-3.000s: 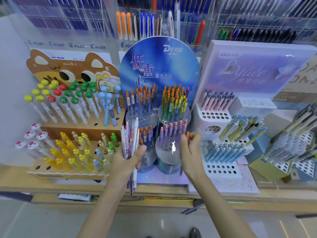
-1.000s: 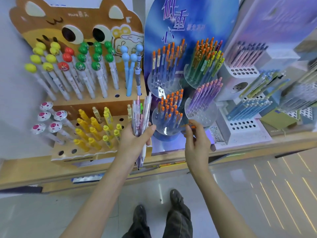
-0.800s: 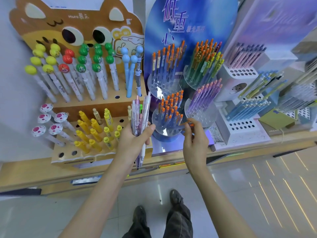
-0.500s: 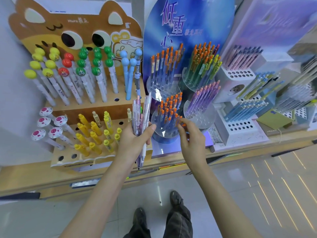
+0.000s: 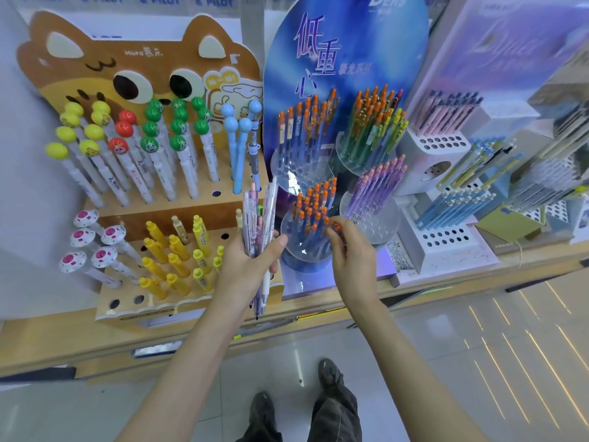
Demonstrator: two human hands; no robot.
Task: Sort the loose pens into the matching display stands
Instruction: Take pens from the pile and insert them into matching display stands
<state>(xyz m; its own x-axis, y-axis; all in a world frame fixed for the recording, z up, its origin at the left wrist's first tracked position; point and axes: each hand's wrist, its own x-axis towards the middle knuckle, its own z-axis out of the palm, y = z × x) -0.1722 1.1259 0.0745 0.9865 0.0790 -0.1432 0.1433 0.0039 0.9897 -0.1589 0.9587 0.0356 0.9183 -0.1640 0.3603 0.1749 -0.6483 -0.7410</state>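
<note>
At the front clear cup (image 5: 306,247) of the blue stand (image 5: 344,59), the fingers (image 5: 334,225) of the right hand (image 5: 353,253) pinch narrowly on an orange-capped pen (image 5: 328,222) at the right edge of the cluster of orange-capped pens (image 5: 310,212) standing in that cup; whether its tip is seated in a hole cannot be told. Just left of the same cup, the left hand (image 5: 251,266) is closed around a bundle of loose pens (image 5: 256,218), clear and pink-barrelled, held upright with the thumb pressed across their front and their lower tips (image 5: 259,309) projecting below the palm. Behind the front cup stand 3 further clear cups: 1 with blue-barrelled, orange-capped pens (image 5: 302,126), 1 with green and yellow pens (image 5: 373,126), and 1 to the right with purple pens (image 5: 379,183). Left of the blue stand, a brown cartoon-animal stand (image 5: 127,65) carries ball-topped pens (image 5: 134,145) in yellow, red, green and blue above, and yellow pens (image 5: 172,260) on its lower tier. Right of the blue stand, white perforated stands (image 5: 443,240) hold pink and blue pens. All stands rest on the wooden tabletop (image 5: 446,279); below it, 2 dark shoes (image 5: 299,406) stand on the pale floor (image 5: 478,362).
</note>
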